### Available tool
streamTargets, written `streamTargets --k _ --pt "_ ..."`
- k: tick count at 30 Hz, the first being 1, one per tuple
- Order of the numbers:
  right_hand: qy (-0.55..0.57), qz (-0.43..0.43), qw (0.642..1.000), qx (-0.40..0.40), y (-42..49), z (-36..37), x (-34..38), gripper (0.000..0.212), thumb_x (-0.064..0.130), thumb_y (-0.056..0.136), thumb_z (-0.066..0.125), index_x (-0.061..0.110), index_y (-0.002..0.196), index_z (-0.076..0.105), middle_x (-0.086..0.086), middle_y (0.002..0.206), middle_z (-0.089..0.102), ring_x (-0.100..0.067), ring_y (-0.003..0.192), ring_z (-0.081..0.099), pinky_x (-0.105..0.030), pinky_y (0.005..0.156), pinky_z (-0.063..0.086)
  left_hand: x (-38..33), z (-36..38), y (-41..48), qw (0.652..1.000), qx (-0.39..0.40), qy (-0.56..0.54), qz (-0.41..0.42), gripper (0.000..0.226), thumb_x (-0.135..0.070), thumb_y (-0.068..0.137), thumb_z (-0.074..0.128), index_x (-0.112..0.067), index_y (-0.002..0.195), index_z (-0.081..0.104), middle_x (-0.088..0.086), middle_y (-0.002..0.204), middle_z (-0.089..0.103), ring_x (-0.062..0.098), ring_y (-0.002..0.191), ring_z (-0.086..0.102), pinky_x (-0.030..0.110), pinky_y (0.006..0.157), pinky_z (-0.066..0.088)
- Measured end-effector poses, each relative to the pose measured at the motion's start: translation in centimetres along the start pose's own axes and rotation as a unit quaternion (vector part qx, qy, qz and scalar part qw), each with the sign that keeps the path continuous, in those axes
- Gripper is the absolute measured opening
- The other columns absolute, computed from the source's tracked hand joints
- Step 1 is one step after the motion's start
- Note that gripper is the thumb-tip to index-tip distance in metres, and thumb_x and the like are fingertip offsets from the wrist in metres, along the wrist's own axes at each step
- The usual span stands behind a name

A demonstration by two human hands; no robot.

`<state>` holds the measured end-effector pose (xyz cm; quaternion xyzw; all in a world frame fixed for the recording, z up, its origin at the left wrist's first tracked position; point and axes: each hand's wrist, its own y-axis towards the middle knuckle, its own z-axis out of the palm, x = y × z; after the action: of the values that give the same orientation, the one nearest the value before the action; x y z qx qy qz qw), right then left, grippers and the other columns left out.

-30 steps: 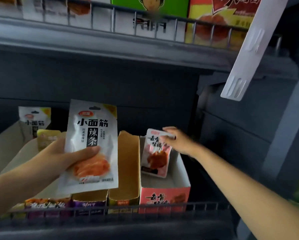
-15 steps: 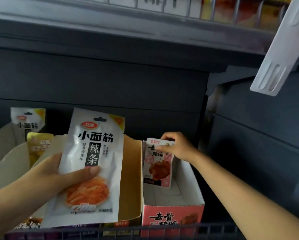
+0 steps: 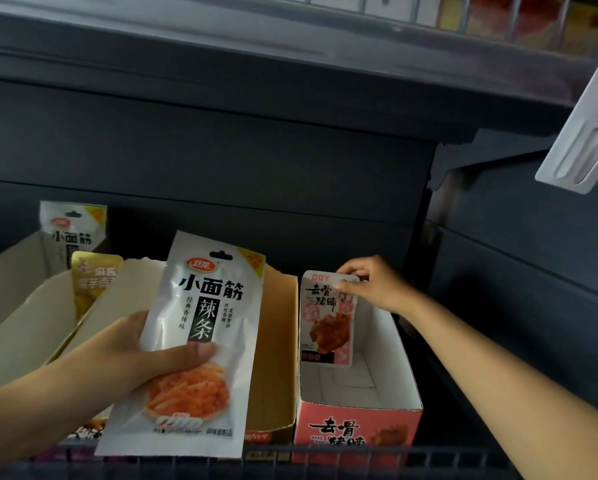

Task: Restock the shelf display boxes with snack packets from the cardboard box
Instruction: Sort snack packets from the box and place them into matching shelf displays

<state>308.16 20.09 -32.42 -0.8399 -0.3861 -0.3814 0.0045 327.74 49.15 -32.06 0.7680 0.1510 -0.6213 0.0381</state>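
Under a dark shelf board (image 3: 221,64), open-topped display boxes stand side by side on a lower shelf (image 3: 443,393), behind a wire rail (image 3: 342,452) at its near edge. The pink box (image 3: 356,427) at right is almost empty, with bare shelf to its right. The right hand (image 3: 373,287) pinches a small pink packet (image 3: 327,323) by its top, upright at that box's far left. The left hand (image 3: 124,355) grips a larger white packet (image 3: 200,341) printed with orange strips, nearer and to the left.
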Motion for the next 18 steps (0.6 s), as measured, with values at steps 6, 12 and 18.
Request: streamTargets --k 6,12,18 --pt "0.030 0.028 0.999 -0.034 0.1 1.1 -0.4 0.009 0.026 0.083 0.073 0.021 0.083 0.065 0.003 0.088 0.070 -0.012 0.088 0.067 -0.036 0.080 0.057 0.1 -0.1 0.0 0.999 -0.005 -0.031 -0.026 0.112 -0.040 0.000 0.093 -0.006 0.102 0.064 0.022 0.087 0.073 0.039 0.073 0.072 0.038 0.053 0.058" --pt "0.054 -0.030 0.983 -0.171 -3.6 2.6 5.3 0.015 0.037 0.090 0.062 0.023 0.094 0.063 0.010 0.093 0.064 -0.007 0.088 0.058 -0.015 0.070 0.040 0.3 0.3 -1.1 0.995 -0.047 -0.090 -0.023 0.050 -0.019 0.057 0.080 -0.011 0.102 0.061 0.016 0.081 0.075 0.032 0.069 0.073 0.037 0.055 0.057" --pt "0.283 0.103 0.947 0.109 -9.4 6.7 15.2 0.056 0.051 0.069 0.068 0.019 0.115 0.062 0.000 0.103 0.074 -0.016 0.090 0.069 -0.021 0.062 0.049 0.4 -0.5 -3.4 0.995 -0.050 -0.086 -0.007 0.053 -0.017 0.060 0.083 -0.012 0.108 0.060 0.010 0.090 0.076 0.029 0.082 0.074 0.050 0.080 0.057"
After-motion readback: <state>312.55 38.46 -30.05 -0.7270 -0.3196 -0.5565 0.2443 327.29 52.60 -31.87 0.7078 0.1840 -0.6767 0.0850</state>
